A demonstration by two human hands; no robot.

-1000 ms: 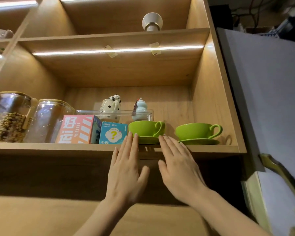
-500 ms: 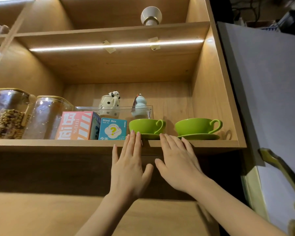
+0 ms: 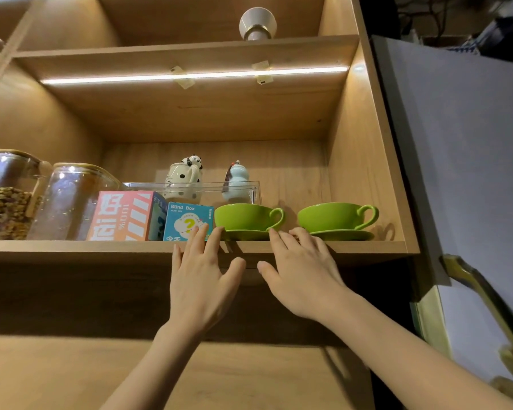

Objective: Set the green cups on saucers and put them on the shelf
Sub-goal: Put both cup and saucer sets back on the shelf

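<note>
Reaching up from below, the left hand (image 3: 200, 287) and the right hand (image 3: 304, 278) lie flat with fingers straight and slightly spread against the front edge of the wooden shelf (image 3: 367, 247), holding nothing. Their fingertips end at the shelf's lip, just in front of the left saucer (image 3: 246, 234); whether they touch that saucer cannot be told. On this saucer sits the left green cup (image 3: 243, 216), upright, its handle pointing toward the other cup. Beside it, nearer the shelf's right wall, the right green cup (image 3: 333, 216) stands upright on the right saucer (image 3: 347, 234), handle toward the wall. The two sets stand near each other without touching. On the far side of the left green cup from its partner, a small blue blind box (image 3: 187, 220) stands just beside it, then a larger pink box (image 3: 122, 216), then two glass jars (image 3: 68, 202). Behind the left green cup a clear tray (image 3: 251, 187) holds a spotted ceramic figure (image 3: 184, 179) and a pale blue figurine (image 3: 237, 182). A light strip (image 3: 190, 76) glows under the board above
</note>
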